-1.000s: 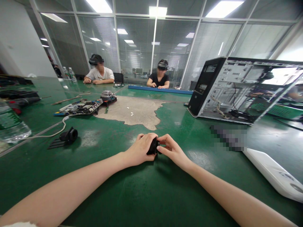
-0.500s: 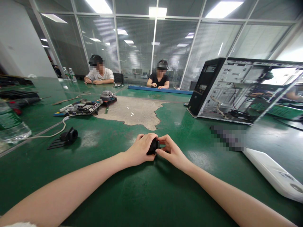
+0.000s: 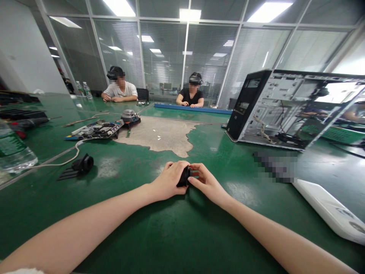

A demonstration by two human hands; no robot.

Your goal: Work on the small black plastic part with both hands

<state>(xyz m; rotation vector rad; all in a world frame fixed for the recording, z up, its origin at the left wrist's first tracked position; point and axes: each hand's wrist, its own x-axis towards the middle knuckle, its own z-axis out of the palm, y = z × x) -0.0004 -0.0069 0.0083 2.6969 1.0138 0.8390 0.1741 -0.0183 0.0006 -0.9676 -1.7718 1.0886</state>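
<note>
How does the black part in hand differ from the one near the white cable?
The held part is gripped by the left hand; the loose part lies on the table. The loose part shows a slatted extension; the held part shows none, though fingers hide much of it. Both are black.

Electronics workshop | worn green worktable | circuit board | open computer case

Left hand wrapped round a black part, and here's the right hand, fingertips at its near-right side! Off to the left, a black piece lies on the green table, a circuit board beyond it. Over on the right, an open PC case stands behind a white phone. Across the table, two people sit.
</note>
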